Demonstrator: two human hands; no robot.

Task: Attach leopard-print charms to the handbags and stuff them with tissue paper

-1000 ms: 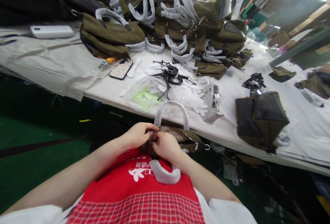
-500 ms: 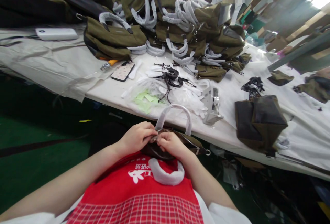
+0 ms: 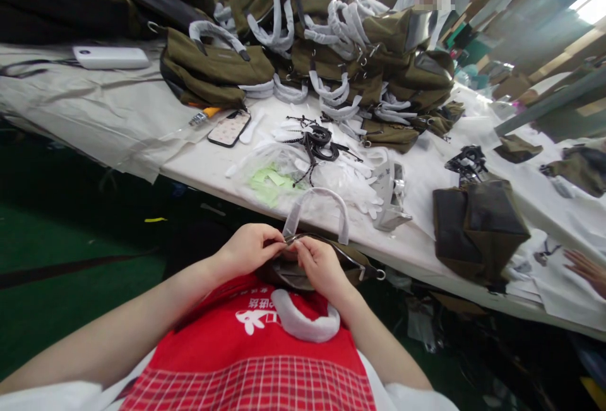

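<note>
An olive bag (image 3: 353, 258) lies in my lap against the table's edge, its zipped mouth partly open. One white-wrapped handle (image 3: 341, 206) stands up at its far side; the other (image 3: 310, 329) hangs over my red apron. My left hand (image 3: 253, 248) pinches the zipper edge at the bag's left end. Right beside it, my right hand (image 3: 319, 262) has its thumb and fingers closed on the same zipper edge. The fingertips of both hands nearly touch, and the small part between them is too small to make out.
On the white table (image 3: 189, 161) lie a phone (image 3: 230, 128), black cords (image 3: 319, 142), plastic with green paper (image 3: 269, 185) and a metal device (image 3: 391, 193). Olive bags (image 3: 218, 64) are piled behind; a dark bag (image 3: 480, 228) stands right. Another person's hand (image 3: 587, 270) is at the right edge.
Both my hands have come up slightly from inside the bag's mouth to its zipper edge. Another person's hand has appeared at the right. The view has shifted a little.
</note>
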